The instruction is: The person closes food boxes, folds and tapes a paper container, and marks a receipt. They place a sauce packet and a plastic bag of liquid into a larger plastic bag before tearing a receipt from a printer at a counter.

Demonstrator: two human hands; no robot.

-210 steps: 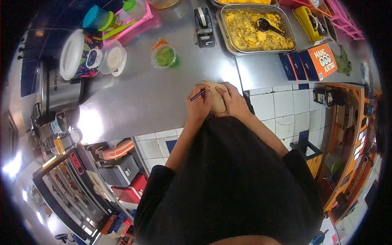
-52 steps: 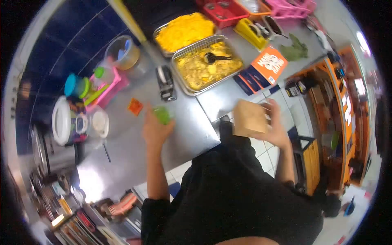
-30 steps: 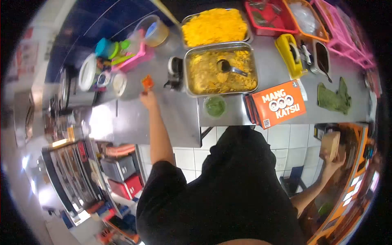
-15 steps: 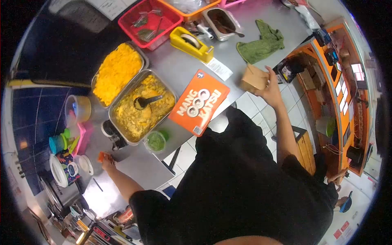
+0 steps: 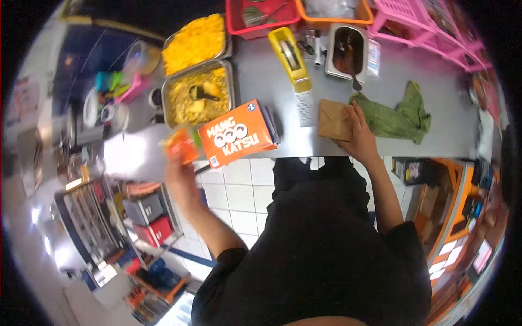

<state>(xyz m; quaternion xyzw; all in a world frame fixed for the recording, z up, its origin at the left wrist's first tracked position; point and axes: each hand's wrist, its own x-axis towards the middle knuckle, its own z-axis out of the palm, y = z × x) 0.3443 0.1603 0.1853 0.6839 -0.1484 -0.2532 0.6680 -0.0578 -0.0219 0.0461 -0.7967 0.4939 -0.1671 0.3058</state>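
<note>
My right hand (image 5: 359, 135) grips a small brown kraft-paper box (image 5: 333, 120) at its right side, by the front edge of the steel counter. My left hand (image 5: 182, 176) is closed round a blurred orange packet (image 5: 182, 145), held in the air left of an orange printed box (image 5: 239, 134). That box reads "Mang Katsu", and dark edges show behind its right side. A green cloth (image 5: 397, 117) lies crumpled just right of the kraft box. Between the two boxes, a white printed slip (image 5: 304, 111) lies below a yellow tape dispenser (image 5: 290, 58).
Behind the printed box stand a steel pan of yellow-green mash (image 5: 190, 111) with a black scoop and a pan of yellow shreds (image 5: 193, 43). A sauce pan (image 5: 340, 54) holds a spoon. Red (image 5: 261, 31) and orange baskets (image 5: 337, 20) and a pink rack (image 5: 429, 38) line the back.
My view has turned toward the counter. My left hand has brought the orange packet from the far left to beside the printed box. The kraft box, still in my right hand, is now beside the cloth.
</note>
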